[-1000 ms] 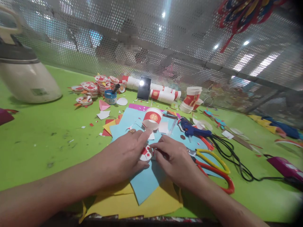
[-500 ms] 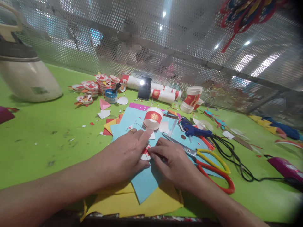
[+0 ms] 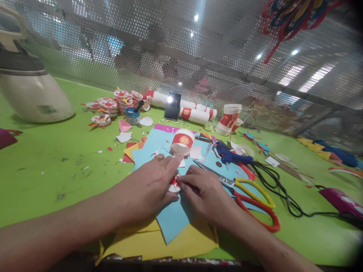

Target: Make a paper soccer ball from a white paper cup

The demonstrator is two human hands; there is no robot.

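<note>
A small round white paper disc with red patches point(image 3: 173, 186) lies over light-blue paper sheets point(image 3: 172, 223). My left hand point(image 3: 151, 179) is closed around its far and left side, thumb along the near edge. From the right, my right hand point(image 3: 202, 189) has its fingertips pinched together at the disc's red part. Whether a small piece sits between those fingertips is hidden. Just beyond my hands stands a cut red-and-white paper cup point(image 3: 183, 142). Scissors with yellow and red handles point(image 3: 231, 183) lie right of my right hand, blades partly behind it.
A blue glue gun point(image 3: 232, 155) with a black cable lies at the right. Further back are a phone point(image 3: 173, 105), paper-cup stacks point(image 3: 228, 115), a blue jar point(image 3: 132, 115) and finished red-white paper discs point(image 3: 107, 105). A large white jug point(image 3: 34, 90) stands at the far left.
Both hands keep almost the same position at the disc. The whole view has shifted very slightly; nothing is picked up or let go.
</note>
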